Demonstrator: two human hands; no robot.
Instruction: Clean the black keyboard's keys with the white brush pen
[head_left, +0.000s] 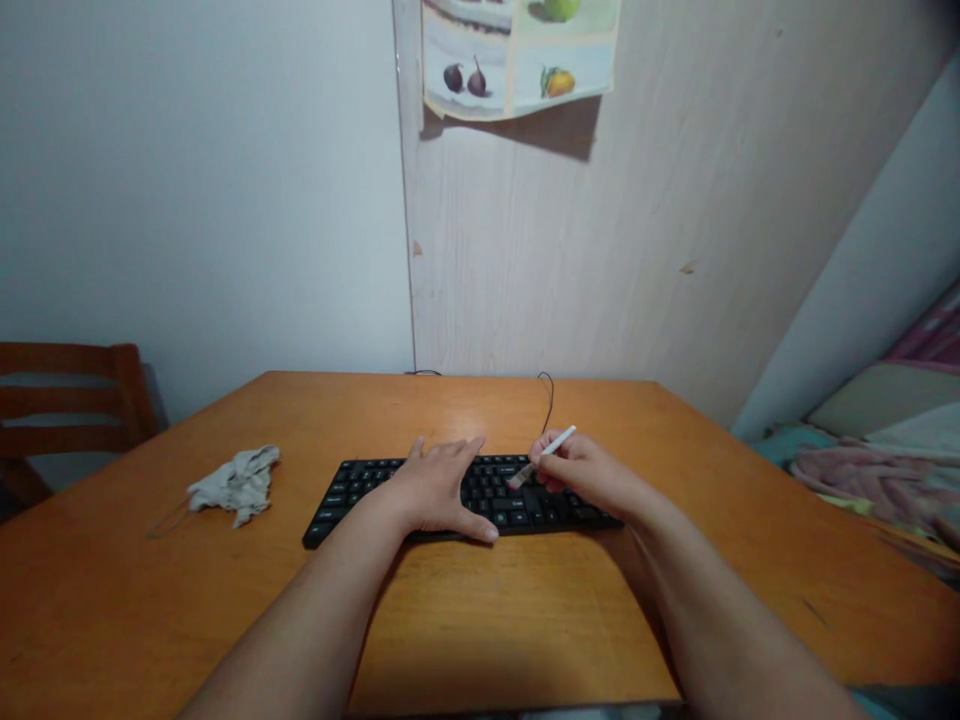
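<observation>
A black computer keyboard (491, 488) lies across the middle of the wooden table. My left hand (435, 490) rests over its middle, fingers spread, with the thumb at the near edge; keys beneath the palm are hidden. Between the fingers of my right hand (562, 465) is a small brush (559, 440) with a white handle. Its bristle end points down and left, at the keys right of the left hand. Part of the keyboard's right side is covered by that hand.
A crumpled pale cloth (238, 485) lies on the table (495, 610) to the left. Behind the keyboard a thin black cable (551, 395) runs to the far edge. A wooden chair (67, 400) stands at the left; bedding (870, 480) is piled at the right.
</observation>
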